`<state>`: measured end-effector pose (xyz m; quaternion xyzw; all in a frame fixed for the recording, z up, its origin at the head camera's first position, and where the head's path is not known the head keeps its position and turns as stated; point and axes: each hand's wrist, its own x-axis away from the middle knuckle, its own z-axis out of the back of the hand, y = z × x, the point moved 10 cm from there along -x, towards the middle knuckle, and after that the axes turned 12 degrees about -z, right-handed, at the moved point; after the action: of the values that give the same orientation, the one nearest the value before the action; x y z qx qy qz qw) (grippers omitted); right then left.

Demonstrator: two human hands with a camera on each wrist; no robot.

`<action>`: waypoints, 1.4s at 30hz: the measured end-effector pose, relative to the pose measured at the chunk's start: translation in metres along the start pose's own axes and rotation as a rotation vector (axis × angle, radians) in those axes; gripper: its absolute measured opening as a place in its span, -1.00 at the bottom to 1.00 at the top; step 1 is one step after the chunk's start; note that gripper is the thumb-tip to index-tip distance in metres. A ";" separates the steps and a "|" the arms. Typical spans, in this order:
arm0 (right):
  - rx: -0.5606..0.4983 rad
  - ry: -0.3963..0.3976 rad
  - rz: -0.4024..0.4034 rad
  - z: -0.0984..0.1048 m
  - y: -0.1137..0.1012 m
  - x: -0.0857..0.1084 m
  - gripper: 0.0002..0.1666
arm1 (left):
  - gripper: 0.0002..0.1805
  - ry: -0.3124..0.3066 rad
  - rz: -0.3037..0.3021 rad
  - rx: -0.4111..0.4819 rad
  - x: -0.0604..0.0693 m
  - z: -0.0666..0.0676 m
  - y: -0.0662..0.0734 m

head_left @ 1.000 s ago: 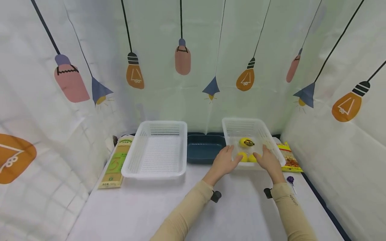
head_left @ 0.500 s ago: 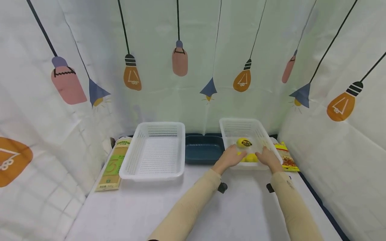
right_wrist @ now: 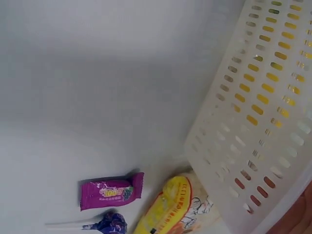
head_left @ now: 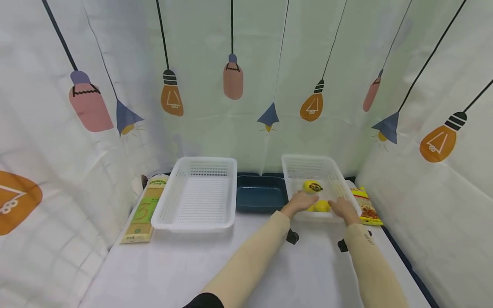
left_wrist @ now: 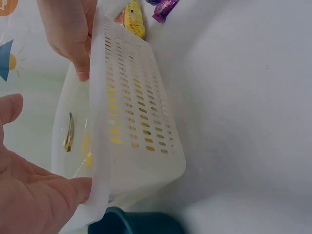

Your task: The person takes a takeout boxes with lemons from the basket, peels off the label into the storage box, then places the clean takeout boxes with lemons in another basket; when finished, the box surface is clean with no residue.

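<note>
Both hands are at the near part of a white perforated basket point(head_left: 308, 164) on the right. My left hand point(head_left: 302, 201) reaches over its left side; in the left wrist view the thumb lies straight against the rim and another finger extends apart from it. My right hand point(head_left: 344, 209) is at the opposite side, thumb pointing inward, its other fingers mostly hidden. Between the hands lie yellow, lemon-like rounded things point(head_left: 322, 206), partly covered by the left hand. Behind them sits another yellow rounded thing with dark print point(head_left: 312, 186). Neither hand visibly grips anything.
A larger white basket point(head_left: 196, 224) stands left, with a dark blue tray point(head_left: 262, 194) between the two baskets. A yellow-green packet point(head_left: 143, 209) lies far left. At right are a yellow food bag point(head_left: 367, 207), a purple wrapped candy point(right_wrist: 111, 191) and a lollipop point(right_wrist: 111, 223).
My left hand has moved right and farther over the basket, its forearm following. The right hand has sunk lower at the basket's right side. The camera has shifted slightly.
</note>
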<state>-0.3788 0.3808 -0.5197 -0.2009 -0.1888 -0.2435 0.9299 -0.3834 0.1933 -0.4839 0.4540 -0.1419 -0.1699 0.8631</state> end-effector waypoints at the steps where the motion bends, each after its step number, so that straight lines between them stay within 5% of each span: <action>1: 0.004 0.001 -0.002 -0.001 -0.001 -0.001 -0.17 | -0.19 0.005 0.008 0.009 -0.001 0.000 -0.001; 16: 0.020 0.012 0.000 -0.008 -0.007 0.004 -0.21 | -0.37 -0.016 0.090 0.198 -0.016 -0.013 -0.017; 34: -0.053 0.028 0.008 0.002 0.001 0.000 -0.17 | -0.33 -0.015 0.097 0.198 -0.014 -0.013 -0.019; 42: -0.103 0.044 0.035 0.007 0.001 -0.001 -0.17 | -0.26 0.059 0.099 0.249 -0.011 -0.008 -0.023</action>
<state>-0.3811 0.3856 -0.5148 -0.2465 -0.1520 -0.2409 0.9263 -0.3940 0.1920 -0.5083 0.5547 -0.1588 -0.0951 0.8112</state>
